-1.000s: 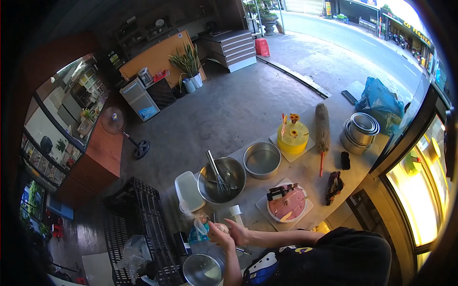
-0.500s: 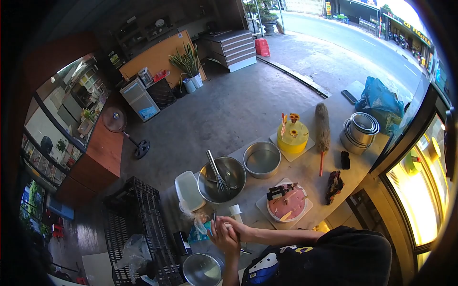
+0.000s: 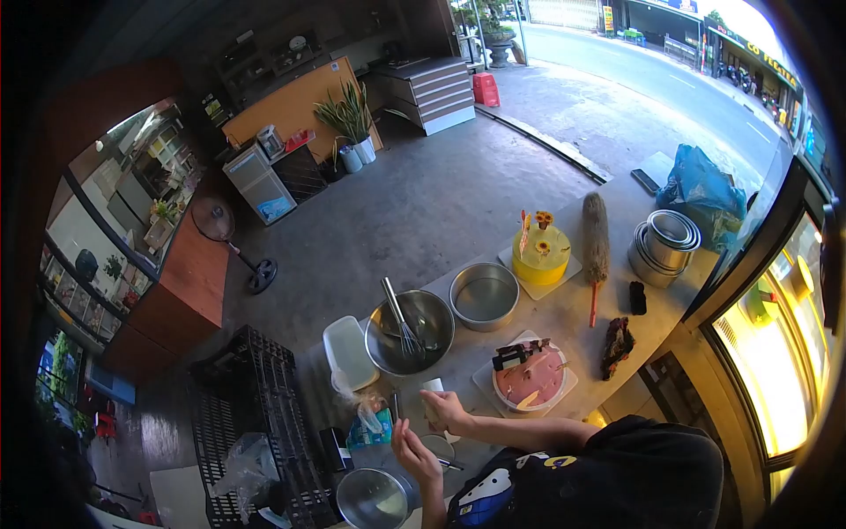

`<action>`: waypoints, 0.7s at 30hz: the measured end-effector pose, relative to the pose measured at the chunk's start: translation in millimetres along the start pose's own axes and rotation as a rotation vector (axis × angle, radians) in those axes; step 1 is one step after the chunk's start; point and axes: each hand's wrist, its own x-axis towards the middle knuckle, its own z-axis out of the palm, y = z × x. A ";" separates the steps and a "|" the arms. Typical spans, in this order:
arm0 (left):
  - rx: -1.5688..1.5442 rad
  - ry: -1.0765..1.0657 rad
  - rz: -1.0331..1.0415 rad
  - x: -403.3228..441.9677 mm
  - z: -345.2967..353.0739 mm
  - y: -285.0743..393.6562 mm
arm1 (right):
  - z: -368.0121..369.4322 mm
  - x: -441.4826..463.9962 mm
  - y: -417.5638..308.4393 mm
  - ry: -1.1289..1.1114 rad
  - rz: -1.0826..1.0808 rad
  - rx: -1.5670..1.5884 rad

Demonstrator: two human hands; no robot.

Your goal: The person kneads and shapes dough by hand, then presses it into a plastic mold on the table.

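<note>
My right hand (image 3: pixel 445 413) is closed with its fingers curled; I cannot make out whether something is in it. Just below, my left hand (image 3: pixel 414 451) has its fingers stretched out and its palm turned partly up, apart from the right. A thin dark stick-like thing (image 3: pixel 395 406) rises beside the left fingertips; whether they touch it I cannot tell. Beyond the right hand shows a white roll-like thing (image 3: pixel 433 386). A blue packet (image 3: pixel 371 428) lies left of my hands, and a metal bowl (image 3: pixel 373 499) is below them.
On the table are a pink cake (image 3: pixel 532 377), a yellow cake (image 3: pixel 541 256), a round pan (image 3: pixel 485 297), a mixing bowl (image 3: pixel 380 340) with a whisk (image 3: pixel 398 316), a white tub (image 3: pixel 349 352), stacked tins (image 3: pixel 667 244) and a duster (image 3: pixel 596 238). A black crate (image 3: pixel 264 388) stands left.
My hands were pressed together and are now apart. The right has moved slightly up and right; the left has dropped a little lower. The cakes and bowls stay put.
</note>
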 end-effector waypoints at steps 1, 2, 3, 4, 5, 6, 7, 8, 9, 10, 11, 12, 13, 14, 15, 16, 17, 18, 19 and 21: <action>0.003 -0.007 -0.001 -0.6 0.7 0.5 | -0.8 0.1 0.9 -0.022 0.023 0.009; 0.005 -0.015 -0.001 -1.4 1.7 1.3 | -1.9 0.6 1.8 -0.042 0.046 0.019; 0.006 -0.015 0.000 -2.5 3.8 4.3 | -3.5 4.1 2.7 -0.043 0.045 0.020; 0.099 0.050 0.115 -3.8 6.9 9.7 | -6.1 10.9 3.8 -0.093 0.157 0.010; 0.193 0.115 0.229 -5.2 9.6 14.7 | -8.8 16.9 4.9 -0.143 0.269 -0.001; 0.221 0.115 0.308 -6.5 11.5 18.3 | -11.7 21.5 8.9 -0.143 0.268 0.000; 0.221 0.115 0.310 -9.1 14.0 21.9 | -14.2 24.7 14.3 -0.240 0.337 0.081; 0.243 0.026 0.388 -12.0 16.7 25.4 | -17.3 28.3 18.9 -0.338 0.405 0.162; 0.265 -0.064 0.465 -14.0 18.6 27.3 | -17.4 21.6 13.7 -0.339 0.404 0.161; 0.375 -0.125 0.504 -14.6 20.6 24.9 | -15.6 8.1 3.9 -0.503 0.427 0.150; 0.375 -0.125 0.505 -14.4 20.6 23.8 | -14.5 0.7 -1.5 -0.668 0.447 0.137; 0.425 -0.124 0.481 -11.9 19.0 25.8 | -14.2 3.9 -1.1 -0.746 0.466 0.105; 0.475 -0.124 0.459 -8.3 16.7 28.2 | -14.8 5.2 -0.6 -0.747 0.463 0.108; 0.522 -0.092 0.455 -3.5 13.0 31.1 | -15.4 6.3 0.0 -0.671 0.497 0.128; 0.524 -0.094 0.459 -1.0 11.4 27.5 | -16.0 6.8 0.1 -0.594 0.532 0.147; 0.461 -0.092 0.441 1.4 11.5 21.2 | -16.8 7.8 -0.7 -0.596 0.530 0.150; 0.399 -0.090 0.421 4.6 12.0 15.1 | -17.9 9.1 -2.2 -0.618 0.549 0.146; 0.396 -0.036 0.505 9.1 13.2 9.7 | -19.0 10.2 -4.3 -0.641 0.569 0.140; 0.398 -0.034 0.505 10.9 13.2 5.9 | -20.0 11.2 -6.8 -0.664 0.589 0.132; 0.433 0.002 0.548 13.5 12.4 -2.7 | -22.4 11.6 -15.3 -0.700 0.554 0.080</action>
